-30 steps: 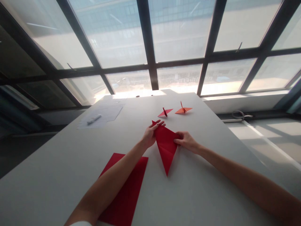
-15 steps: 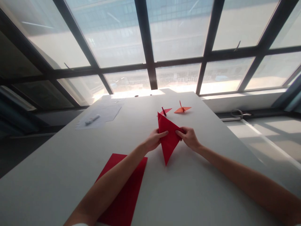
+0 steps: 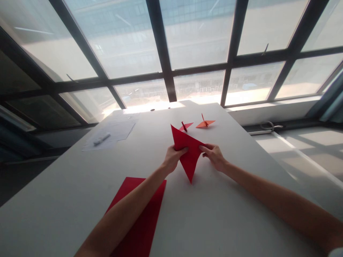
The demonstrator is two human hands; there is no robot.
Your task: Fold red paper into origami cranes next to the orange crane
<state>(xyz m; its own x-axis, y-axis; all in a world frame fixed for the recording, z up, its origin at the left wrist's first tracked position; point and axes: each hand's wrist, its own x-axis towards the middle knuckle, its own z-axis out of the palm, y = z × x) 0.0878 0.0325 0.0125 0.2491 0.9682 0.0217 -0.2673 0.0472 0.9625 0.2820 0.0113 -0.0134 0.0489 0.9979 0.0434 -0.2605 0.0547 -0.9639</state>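
Note:
A red sheet of origami paper, folded into a triangle, is held up above the table between both hands. My left hand grips its left edge, thumb on the near face and the other fingers behind, mostly hidden. At the right corner my right hand pinches the paper between thumb and fingers. One point of the triangle hangs downward. Just beyond it stand a red paper crane, partly covered by the folded sheet, and an orange paper crane.
Flat red paper lies under my left forearm on the white table. White sheets with a pale tube-shaped object on them lie at the far left. Large windows rise behind the table; a coiled cable sits beyond its right side.
The folded red paper has tilted, its upper left corner swinging left and its lower point slightly right. My right hand has shifted to the corner's tip. The whole view has turned slightly.

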